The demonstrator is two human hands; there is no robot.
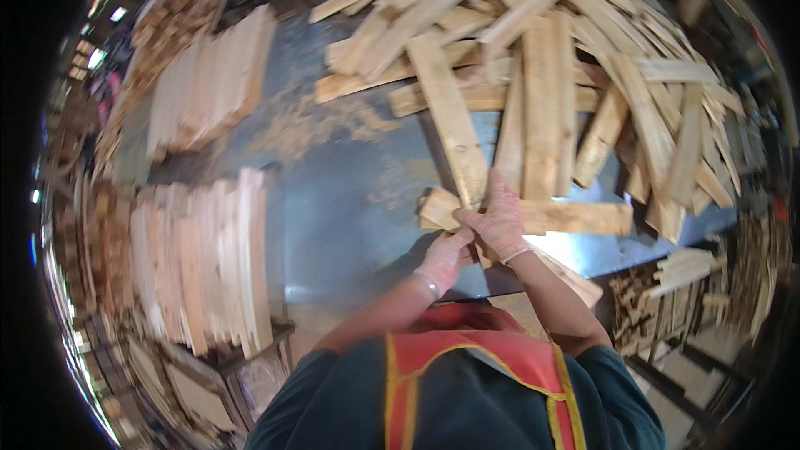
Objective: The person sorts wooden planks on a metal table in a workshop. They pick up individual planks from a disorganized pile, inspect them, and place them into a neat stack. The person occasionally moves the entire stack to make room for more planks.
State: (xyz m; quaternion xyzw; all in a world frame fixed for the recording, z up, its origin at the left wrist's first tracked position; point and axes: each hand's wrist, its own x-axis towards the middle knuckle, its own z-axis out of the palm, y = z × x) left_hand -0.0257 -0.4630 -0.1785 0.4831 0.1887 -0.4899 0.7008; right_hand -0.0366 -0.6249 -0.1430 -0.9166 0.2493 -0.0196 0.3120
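Note:
A long, narrow wooden board point(450, 117) runs from the heap toward my body, its near end by the table's front edge. My right hand point(502, 221), in a pale glove, is closed on the board's right side near that end. My left hand point(446, 260), also gloved and with a band at the wrist, grips the same end just below, its fingers partly hidden. Under the board, a shorter plank point(575, 217) lies crosswise to the right. Beside my left hand, a short wood end point(438, 207) sticks out on the left.
A big jumbled heap of boards point(542, 58) covers the far and right side of the blue-grey metal table point(325, 225). Sawdust point(325, 121) is scattered at its middle. Two neat stacks of planed boards point(200, 258) stand at left. A rack of offcuts point(675, 283) is at lower right.

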